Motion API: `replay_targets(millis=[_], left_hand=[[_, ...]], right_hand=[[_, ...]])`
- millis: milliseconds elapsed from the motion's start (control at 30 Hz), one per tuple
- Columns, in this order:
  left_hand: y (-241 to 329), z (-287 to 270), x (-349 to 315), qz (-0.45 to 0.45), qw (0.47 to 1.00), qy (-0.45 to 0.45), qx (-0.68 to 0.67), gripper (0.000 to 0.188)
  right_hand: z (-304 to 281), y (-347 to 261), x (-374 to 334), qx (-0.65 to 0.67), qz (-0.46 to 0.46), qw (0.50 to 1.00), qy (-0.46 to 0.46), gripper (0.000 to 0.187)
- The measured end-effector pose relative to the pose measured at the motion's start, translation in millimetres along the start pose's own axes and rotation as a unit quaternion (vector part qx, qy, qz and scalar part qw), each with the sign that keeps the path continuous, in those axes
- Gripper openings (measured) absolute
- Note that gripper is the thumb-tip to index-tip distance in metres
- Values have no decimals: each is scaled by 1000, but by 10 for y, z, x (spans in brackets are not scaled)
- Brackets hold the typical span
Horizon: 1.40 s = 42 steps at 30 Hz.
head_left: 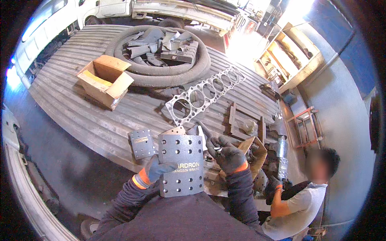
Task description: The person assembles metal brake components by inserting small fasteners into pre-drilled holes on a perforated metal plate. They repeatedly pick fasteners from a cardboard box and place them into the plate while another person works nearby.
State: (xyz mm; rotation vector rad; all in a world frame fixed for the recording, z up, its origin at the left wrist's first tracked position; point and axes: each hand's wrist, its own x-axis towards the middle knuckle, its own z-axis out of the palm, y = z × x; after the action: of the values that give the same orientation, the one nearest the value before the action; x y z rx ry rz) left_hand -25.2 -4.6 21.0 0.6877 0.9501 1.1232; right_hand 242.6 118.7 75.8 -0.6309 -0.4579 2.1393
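A grey brake lining point(181, 152) with rows of drilled holes and pale lettering stands upright close to my body. My gloved left hand point(155, 170) grips its left edge, thumb across the front face. To the right of the lining, my gloved right hand point(228, 156) is raised with fingers curled around a small shiny metal piece point(217, 149), too small to name surely. A second brake lining point(143, 143) lies on the ribbed metal table point(96, 128), behind my left hand. Part of a brown lining point(173, 131) shows behind the held one.
An open cardboard box point(117, 89), a coiled grey hose point(201, 64) around dark scrap parts, and a long metal gasket point(197, 98) lie farther back. Another cardboard box point(257, 156) stands right of my right hand. A co-worker point(297, 205) sits at the right, holding a drilled lining point(283, 168).
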Motion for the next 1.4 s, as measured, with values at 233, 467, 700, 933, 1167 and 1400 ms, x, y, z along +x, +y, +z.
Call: replay_targets(millis=[233, 467, 700, 933, 1167, 1400], left_hand=[[-46, -28, 155, 28, 998, -54, 22, 48], [99, 118, 200, 36, 992, -119, -22, 45], [-33, -17, 267, 10, 992, -106, 69, 64], [-158, -11, 280, 84, 990, -93, 64, 35], [-269, -67, 343, 87, 987, -122, 59, 35], [-94, 46, 235, 94, 986, -89, 105, 35]], right_hand=[[10, 126, -86, -145, -23, 989, 3, 24], [438, 183, -35, -238, -17, 971, 8, 25], [588, 153, 34, -316, 3, 947, 63, 38], [668, 175, 11, -513, -26, 857, -31, 35], [854, 163, 160, -541, 27, 837, -76, 27], [830, 127, 250, -510, 87, 854, -64, 27]])
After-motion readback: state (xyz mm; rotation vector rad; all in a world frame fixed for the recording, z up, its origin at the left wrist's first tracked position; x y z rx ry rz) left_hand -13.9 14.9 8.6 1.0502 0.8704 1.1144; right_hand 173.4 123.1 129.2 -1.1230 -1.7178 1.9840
